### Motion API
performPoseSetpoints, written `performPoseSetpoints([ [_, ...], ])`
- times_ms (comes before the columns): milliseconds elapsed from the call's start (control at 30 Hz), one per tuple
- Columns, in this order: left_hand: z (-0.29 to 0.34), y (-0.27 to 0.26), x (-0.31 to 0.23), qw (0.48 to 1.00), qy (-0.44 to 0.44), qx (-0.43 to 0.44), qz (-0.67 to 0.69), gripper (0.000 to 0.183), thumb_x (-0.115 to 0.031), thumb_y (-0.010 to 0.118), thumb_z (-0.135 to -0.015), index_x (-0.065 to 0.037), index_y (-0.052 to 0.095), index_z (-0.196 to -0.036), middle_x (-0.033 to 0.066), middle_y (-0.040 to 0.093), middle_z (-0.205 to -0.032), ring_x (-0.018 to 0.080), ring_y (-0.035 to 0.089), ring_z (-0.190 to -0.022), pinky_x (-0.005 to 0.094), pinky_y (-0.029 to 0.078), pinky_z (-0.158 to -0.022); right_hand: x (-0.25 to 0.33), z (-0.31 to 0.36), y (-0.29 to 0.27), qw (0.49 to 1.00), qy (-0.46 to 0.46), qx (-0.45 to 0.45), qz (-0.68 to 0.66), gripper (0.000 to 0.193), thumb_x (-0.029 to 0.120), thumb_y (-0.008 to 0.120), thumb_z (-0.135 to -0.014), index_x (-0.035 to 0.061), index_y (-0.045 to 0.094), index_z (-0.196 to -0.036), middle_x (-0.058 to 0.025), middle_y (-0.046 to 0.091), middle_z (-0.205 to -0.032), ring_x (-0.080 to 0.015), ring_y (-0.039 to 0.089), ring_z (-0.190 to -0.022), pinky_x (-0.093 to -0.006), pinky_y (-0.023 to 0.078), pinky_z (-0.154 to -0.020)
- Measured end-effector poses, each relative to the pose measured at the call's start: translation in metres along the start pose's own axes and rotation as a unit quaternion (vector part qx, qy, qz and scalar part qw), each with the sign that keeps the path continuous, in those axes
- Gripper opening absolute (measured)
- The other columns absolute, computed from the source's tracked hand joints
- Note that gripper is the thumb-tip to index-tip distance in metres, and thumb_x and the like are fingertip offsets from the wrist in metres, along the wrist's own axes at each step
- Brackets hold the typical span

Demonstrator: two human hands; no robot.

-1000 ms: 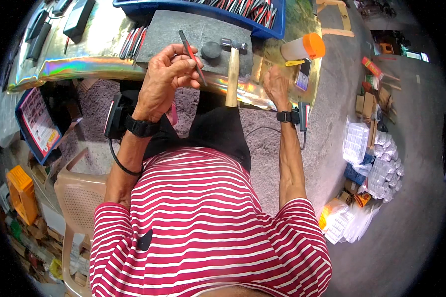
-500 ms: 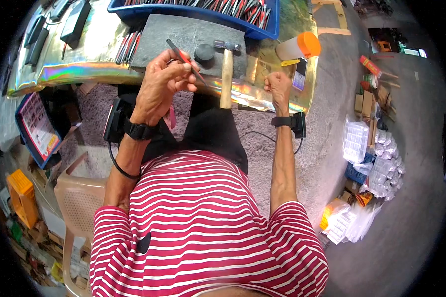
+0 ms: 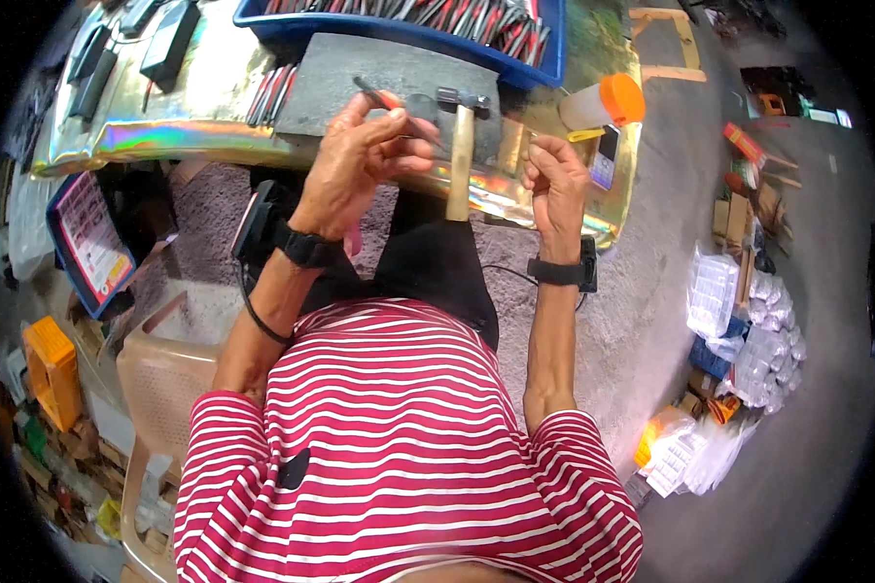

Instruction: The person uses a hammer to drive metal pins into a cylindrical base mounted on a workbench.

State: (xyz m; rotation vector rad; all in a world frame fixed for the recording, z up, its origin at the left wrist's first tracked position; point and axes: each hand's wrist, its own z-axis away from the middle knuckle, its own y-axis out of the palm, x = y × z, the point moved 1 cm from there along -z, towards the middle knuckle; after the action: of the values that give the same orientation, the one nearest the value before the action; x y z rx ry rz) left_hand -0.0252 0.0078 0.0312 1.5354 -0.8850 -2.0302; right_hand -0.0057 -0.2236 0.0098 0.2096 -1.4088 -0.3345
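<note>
My left hand [image 3: 352, 165] is closed on a slim black-and-red tool [image 3: 371, 94], holding it at a slant over the front of a grey stone slab [image 3: 326, 73]. The tool's exact kind does not show. A round black block [image 3: 421, 105] lies on the slab, partly hidden behind it. To the right, a hammer [image 3: 461, 160] rests with its head on the slab and its wooden handle sticking out past the table edge. My right hand [image 3: 559, 185] is raised beside the handle, thumb and fingers pinched together; whatever may be between them is too small to name.
A blue tray [image 3: 527, 76] full of similar slim tools stands behind the slab, and several more [image 3: 270, 95] lie to its left. An orange-lidded jar [image 3: 598, 102] and a phone [image 3: 605, 163] are at the right. Dark boxy devices [image 3: 170, 44] sit far left.
My right hand has turned from a fist into a pinch and come slightly lower. My left hand still holds the slim tool; the whole view has shifted a little.
</note>
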Motion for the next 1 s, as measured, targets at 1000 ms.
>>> performPoseSetpoints([
  [1000, 0.002, -0.008, 0.008, 0.977, -0.036, 0.058, 0.204, 0.014, -0.013, 0.041, -0.087, -0.004, 0.041, -0.098, 0.0167, 0.054, -0.093, 0.0219, 0.061, -0.075, 0.0275, 0.053, -0.064, 0.017, 0.040, 0.104, 0.990, 0.037, 0.137, -0.024, 0.016, 0.000, 0.054, -0.074, -0.0039, 0.052, -0.089, -0.0041, 0.053, -0.071, -0.0046, 0.044, -0.051, -0.0167, 0.036, -0.042],
])
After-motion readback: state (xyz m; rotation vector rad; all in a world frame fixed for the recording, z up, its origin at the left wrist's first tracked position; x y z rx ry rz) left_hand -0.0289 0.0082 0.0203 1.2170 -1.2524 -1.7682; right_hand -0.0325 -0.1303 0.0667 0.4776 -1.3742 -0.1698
